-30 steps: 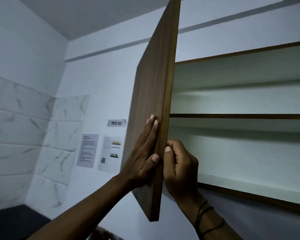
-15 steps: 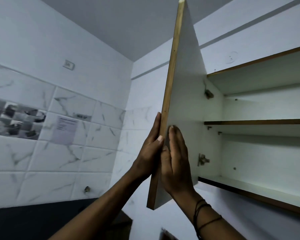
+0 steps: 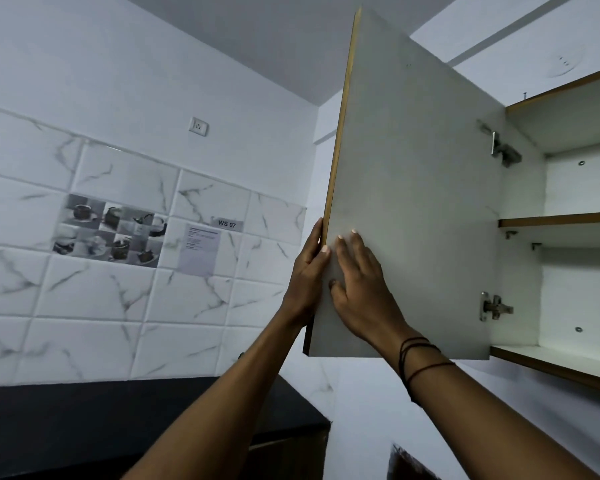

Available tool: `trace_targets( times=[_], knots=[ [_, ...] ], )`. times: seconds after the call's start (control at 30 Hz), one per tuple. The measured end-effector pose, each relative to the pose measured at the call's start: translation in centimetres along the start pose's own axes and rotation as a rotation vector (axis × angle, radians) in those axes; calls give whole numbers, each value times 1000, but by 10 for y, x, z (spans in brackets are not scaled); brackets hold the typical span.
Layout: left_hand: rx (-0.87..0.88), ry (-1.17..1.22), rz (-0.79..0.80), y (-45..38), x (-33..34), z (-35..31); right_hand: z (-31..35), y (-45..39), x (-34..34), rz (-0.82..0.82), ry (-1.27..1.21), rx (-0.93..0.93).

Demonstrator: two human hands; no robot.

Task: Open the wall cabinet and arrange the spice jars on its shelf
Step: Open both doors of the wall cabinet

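Observation:
The wall cabinet door (image 3: 416,174) stands swung wide open, its white inner face toward me and its brown edge at the left. My left hand (image 3: 307,275) grips that free edge, thumb on the inner face. My right hand (image 3: 362,289) lies flat with fingers spread against the inner face, just right of the left hand. The cabinet (image 3: 568,362) at the right shows a middle shelf (image 3: 561,219) and a bottom shelf. No spice jars are in view on either shelf.
Two metal hinges (image 3: 496,306) join the door to the cabinet side. A marble-tiled wall (image 3: 118,299) with a wall socket (image 3: 199,126), a paper notice and a "WS 07" label fills the left. A dark countertop (image 3: 84,420) runs below it.
The door has swung further open to the left, showing more of its white inner face. My right hand went from gripping the edge to lying flat on the inner face. The view turned left.

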State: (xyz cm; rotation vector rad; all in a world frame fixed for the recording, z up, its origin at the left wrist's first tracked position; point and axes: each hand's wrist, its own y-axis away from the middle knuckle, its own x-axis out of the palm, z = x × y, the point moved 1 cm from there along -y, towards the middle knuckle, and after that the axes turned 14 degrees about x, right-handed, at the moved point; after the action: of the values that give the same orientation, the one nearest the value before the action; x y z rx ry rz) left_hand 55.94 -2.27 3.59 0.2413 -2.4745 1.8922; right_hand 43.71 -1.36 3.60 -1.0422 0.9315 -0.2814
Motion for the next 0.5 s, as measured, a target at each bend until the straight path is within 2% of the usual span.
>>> trace_targets(
  times=[0.1,0.33,0.5],
  knots=[
    [-20,-78,-40,-1,-6,9,-1,-3,12,42,23,-2],
    [27,-231,-75,0,-7,14,-1,-6,24,28,50,-12],
    [214,-610,-151,11,1,12,-2,0,15,47,-26,-10]
  ],
)
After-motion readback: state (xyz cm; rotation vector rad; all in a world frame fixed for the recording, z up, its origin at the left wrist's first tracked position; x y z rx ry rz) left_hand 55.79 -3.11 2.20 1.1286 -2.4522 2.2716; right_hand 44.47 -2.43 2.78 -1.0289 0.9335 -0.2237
